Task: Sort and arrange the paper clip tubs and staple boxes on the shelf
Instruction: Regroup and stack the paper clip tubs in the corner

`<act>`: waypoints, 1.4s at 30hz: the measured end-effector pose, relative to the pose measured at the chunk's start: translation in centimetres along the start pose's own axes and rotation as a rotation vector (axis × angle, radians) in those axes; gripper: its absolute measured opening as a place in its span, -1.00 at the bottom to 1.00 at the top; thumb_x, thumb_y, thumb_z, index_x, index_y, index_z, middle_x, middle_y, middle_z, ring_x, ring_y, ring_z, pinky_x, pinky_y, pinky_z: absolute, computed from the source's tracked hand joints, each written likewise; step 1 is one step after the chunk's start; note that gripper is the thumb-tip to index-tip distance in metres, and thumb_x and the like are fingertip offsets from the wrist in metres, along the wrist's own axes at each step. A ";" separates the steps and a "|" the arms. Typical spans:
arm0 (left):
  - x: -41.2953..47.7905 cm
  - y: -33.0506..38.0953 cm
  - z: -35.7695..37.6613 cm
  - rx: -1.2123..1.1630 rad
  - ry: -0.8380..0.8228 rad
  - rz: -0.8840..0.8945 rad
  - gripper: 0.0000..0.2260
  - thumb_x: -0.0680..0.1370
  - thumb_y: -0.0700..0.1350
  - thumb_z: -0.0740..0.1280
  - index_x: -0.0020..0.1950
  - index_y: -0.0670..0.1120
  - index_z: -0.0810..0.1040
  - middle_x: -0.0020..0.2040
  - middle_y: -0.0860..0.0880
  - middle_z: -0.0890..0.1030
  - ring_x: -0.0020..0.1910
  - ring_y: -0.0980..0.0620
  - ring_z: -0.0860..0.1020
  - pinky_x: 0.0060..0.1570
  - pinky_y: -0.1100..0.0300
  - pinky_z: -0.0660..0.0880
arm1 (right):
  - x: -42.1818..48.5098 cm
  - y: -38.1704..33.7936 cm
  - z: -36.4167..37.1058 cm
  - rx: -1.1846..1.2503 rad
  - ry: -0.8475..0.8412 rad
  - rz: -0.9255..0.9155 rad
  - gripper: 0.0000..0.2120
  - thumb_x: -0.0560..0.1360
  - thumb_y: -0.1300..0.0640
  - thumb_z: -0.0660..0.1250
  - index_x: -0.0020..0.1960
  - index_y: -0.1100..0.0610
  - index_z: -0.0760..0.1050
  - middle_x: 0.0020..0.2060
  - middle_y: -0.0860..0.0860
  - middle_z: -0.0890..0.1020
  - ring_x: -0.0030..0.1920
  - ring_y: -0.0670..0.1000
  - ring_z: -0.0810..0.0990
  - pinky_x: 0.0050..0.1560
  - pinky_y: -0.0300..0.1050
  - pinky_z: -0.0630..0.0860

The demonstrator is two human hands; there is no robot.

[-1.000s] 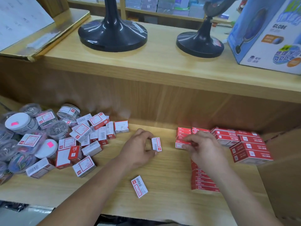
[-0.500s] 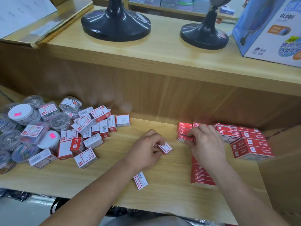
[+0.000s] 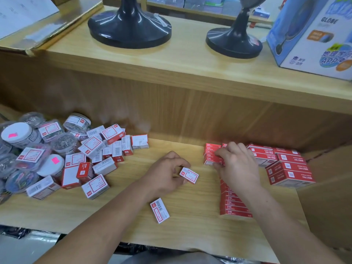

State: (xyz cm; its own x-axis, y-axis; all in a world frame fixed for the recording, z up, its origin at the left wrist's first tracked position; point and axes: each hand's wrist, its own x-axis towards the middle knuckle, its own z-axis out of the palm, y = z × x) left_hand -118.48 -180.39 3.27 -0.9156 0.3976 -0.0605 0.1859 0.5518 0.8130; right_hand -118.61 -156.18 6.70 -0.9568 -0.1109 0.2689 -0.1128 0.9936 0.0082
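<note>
Head view: the left hand (image 3: 167, 174) pinches a small staple box (image 3: 189, 175) between thumb and curled fingers, low over the middle of the shelf (image 3: 190, 231). The right hand (image 3: 237, 166), fingers curled, grips the red stack (image 3: 210, 154) near the back wall. Tubs (image 3: 21, 134) lie heaped at the left. A second ago the pinched box stood on end; now it tilts, label up.

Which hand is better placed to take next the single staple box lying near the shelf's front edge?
Probably the left hand: it is nearer to the loose staple box, though it holds a small box. The right hand grips the red stack farther away.
</note>
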 end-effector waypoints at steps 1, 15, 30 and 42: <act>0.0 0.2 -0.2 -0.028 0.000 -0.010 -0.69 0.43 -0.17 0.56 0.14 0.04 0.67 0.06 0.14 0.48 -0.14 0.34 0.48 -0.12 0.51 0.34 | -0.1 0.0 0.1 -0.005 0.008 -0.001 -0.60 0.20 -0.01 0.67 0.00 0.04 0.69 -0.19 0.01 0.53 -0.10 0.16 0.52 -0.09 0.06 0.51; -2.1 4.3 0.5 -0.567 0.160 -0.101 -0.70 0.33 -0.19 0.63 -0.13 0.05 0.57 -0.17 -0.16 0.70 -0.29 0.01 0.52 -0.29 0.06 0.49 | -3.5 -3.8 -6.1 1.229 -0.504 0.446 -0.97 0.49 0.11 0.50 -0.09 0.06 0.71 -0.23 0.07 0.74 -0.29 -0.04 0.61 -0.25 -0.11 0.51; -2.5 4.8 1.5 -0.085 0.153 0.232 -0.72 0.50 -0.21 0.46 0.17 0.03 0.63 -0.13 0.11 0.60 -0.23 0.14 0.52 -0.23 0.36 0.41 | -4.2 -3.5 -4.0 0.972 -0.297 0.270 -0.79 0.38 0.17 0.60 -0.03 -0.03 0.68 -0.28 -0.03 0.65 -0.27 -0.09 0.60 -0.15 -0.12 0.56; 3.0 3.1 5.6 -0.039 0.332 0.049 -0.76 0.36 -0.15 0.61 -0.06 0.06 0.68 -0.22 0.16 0.58 -0.23 0.17 0.51 -0.20 0.27 0.47 | -3.0 1.5 -3.3 0.543 -0.070 0.192 -0.89 0.45 0.00 0.51 -0.04 -0.03 0.68 -0.15 -0.18 0.59 -0.07 -0.05 0.60 -0.05 0.03 0.60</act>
State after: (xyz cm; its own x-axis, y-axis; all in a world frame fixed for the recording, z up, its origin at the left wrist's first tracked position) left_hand -118.61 -173.41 2.41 -0.9734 0.1589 0.1653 0.2241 0.5068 0.8324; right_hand -115.06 -154.28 9.13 -0.9870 0.0507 0.1524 -0.0392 0.8442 -0.5347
